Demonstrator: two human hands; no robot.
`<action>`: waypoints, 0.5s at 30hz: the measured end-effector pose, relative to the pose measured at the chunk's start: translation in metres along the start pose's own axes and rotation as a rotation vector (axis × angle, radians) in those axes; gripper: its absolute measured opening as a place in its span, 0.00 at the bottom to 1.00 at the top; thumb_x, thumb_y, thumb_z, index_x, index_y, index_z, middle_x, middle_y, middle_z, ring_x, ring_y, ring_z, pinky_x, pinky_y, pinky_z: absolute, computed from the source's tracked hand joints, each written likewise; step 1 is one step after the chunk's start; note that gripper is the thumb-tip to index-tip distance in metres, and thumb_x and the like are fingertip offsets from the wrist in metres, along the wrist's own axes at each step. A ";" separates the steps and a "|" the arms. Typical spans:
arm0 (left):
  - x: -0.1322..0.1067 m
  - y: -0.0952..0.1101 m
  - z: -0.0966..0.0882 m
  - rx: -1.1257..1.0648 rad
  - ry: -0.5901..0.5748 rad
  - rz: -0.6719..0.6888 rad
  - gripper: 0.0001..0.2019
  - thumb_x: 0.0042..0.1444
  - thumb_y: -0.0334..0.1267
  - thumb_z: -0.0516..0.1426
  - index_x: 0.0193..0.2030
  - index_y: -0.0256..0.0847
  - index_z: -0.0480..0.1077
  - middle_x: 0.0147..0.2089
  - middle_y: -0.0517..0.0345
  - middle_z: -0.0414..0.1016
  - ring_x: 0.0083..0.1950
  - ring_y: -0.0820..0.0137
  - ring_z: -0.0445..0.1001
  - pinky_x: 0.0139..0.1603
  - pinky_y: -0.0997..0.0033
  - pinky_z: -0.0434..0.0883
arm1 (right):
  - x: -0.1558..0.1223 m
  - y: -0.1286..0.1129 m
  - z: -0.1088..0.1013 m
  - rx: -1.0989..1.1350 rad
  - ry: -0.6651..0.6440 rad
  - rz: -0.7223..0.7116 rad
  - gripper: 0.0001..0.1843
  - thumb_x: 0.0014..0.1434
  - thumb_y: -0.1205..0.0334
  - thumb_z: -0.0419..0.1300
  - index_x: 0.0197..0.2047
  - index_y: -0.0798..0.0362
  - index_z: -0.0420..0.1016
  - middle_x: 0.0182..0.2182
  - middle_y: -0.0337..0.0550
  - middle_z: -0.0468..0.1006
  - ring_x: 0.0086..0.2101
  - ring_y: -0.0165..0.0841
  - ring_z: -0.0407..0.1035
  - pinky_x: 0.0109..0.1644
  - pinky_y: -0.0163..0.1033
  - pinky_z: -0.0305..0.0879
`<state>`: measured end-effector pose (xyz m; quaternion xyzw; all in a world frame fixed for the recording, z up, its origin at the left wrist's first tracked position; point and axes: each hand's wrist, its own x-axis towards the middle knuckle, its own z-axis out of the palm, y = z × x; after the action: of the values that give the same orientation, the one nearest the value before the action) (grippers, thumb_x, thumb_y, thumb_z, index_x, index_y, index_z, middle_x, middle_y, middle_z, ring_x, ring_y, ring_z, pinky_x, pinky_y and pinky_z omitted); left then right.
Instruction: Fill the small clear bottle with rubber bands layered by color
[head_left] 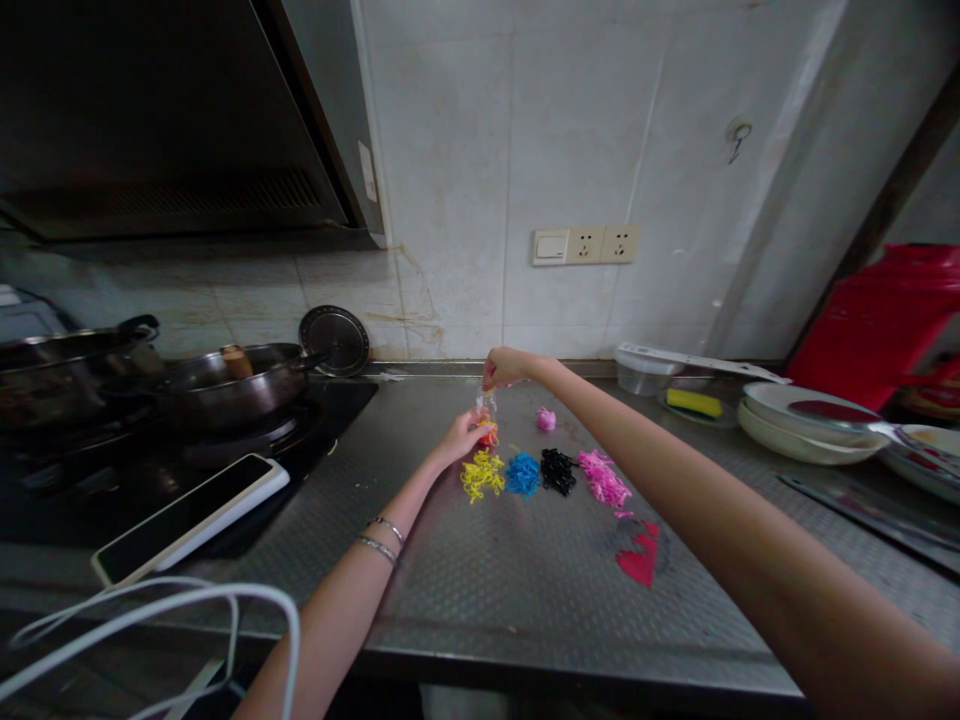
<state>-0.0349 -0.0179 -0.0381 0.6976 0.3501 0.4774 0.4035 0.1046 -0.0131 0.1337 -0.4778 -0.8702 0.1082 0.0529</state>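
Note:
My left hand (463,437) is closed round a small clear container (487,402) with orange and yellow bits at its bottom. Right above the container's top, my right hand (504,368) has its fingertips pinched together and pointing down; what they hold is too small to make out. In front of the container lie loose piles of what look like small rubber bands: a yellow pile (481,475), a blue pile (523,474), a black pile (558,470) and a pink pile (604,482). Behind them sits a small pink lump (546,419).
A torn red piece (639,560) lies on the metal counter (480,600). Pans (232,375) stand on the stove at left, near a white-edged phone-like device (191,520) and white cable (255,590). Bowls (802,430), a yellow sponge (694,403) and a ladle (701,360) are at right.

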 end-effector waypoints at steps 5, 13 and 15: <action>0.002 -0.006 -0.001 -0.019 -0.016 0.018 0.16 0.46 0.35 0.58 0.43 0.33 0.66 0.42 0.50 0.72 0.42 0.69 0.70 0.49 0.64 0.64 | 0.000 -0.002 0.001 -0.027 0.001 0.023 0.12 0.46 0.62 0.60 0.32 0.62 0.76 0.26 0.48 0.77 0.19 0.25 0.65 0.21 0.27 0.60; 0.003 -0.011 -0.002 -0.013 0.007 0.017 0.19 0.46 0.35 0.58 0.46 0.33 0.65 0.45 0.47 0.71 0.44 0.69 0.70 0.50 0.64 0.63 | -0.001 0.007 0.004 0.068 0.085 -0.013 0.10 0.46 0.64 0.59 0.30 0.61 0.76 0.23 0.44 0.76 0.19 0.23 0.64 0.22 0.26 0.59; 0.003 -0.010 -0.002 -0.013 -0.003 0.017 0.18 0.46 0.36 0.58 0.45 0.33 0.65 0.45 0.48 0.71 0.44 0.69 0.70 0.50 0.64 0.63 | -0.001 0.012 0.005 0.105 0.111 -0.026 0.09 0.46 0.64 0.58 0.30 0.60 0.76 0.23 0.43 0.76 0.19 0.23 0.64 0.22 0.26 0.59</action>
<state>-0.0371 -0.0110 -0.0453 0.6987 0.3404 0.4823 0.4042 0.1137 -0.0090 0.1257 -0.4684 -0.8651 0.1264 0.1273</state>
